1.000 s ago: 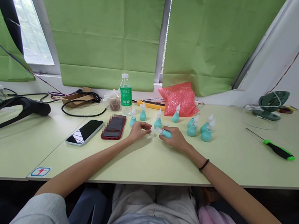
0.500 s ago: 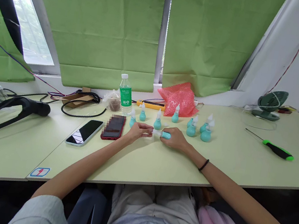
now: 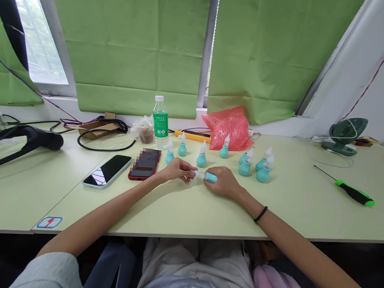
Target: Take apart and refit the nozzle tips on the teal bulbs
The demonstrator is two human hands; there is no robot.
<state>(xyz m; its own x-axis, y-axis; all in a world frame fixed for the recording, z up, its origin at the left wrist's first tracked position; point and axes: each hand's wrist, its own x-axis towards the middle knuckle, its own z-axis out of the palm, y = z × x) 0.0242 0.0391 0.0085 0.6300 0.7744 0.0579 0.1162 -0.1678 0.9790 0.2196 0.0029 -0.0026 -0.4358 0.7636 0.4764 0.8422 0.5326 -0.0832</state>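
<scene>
My right hand [image 3: 223,181] is wrapped around the teal bulb of a nasal aspirator [image 3: 210,177], held sideways low over the table. Its clear tip points left, where my left hand [image 3: 180,170] pinches the end between thumb and fingers. Several more aspirators with teal bulbs and whitish pointed tips stand upright behind and beside my hands. One aspirator [image 3: 202,154] is just beyond the held one, another [image 3: 170,154] is close behind my left hand, and a cluster with a front aspirator [image 3: 263,174] stands right of my right hand.
Left of my hands lie a red-cased phone [image 3: 145,164] and a pale-cased phone [image 3: 108,172]. A water bottle [image 3: 160,124] and red bubble wrap [image 3: 229,128] are at the back. To the right are a screwdriver [image 3: 353,192] and a green fan [image 3: 347,133]; a black frame [image 3: 27,136] lies left.
Both hands and the held aspirator have come slightly nearer to me. My left fingers have shifted a little on the tip. The standing aspirators have stayed in place.
</scene>
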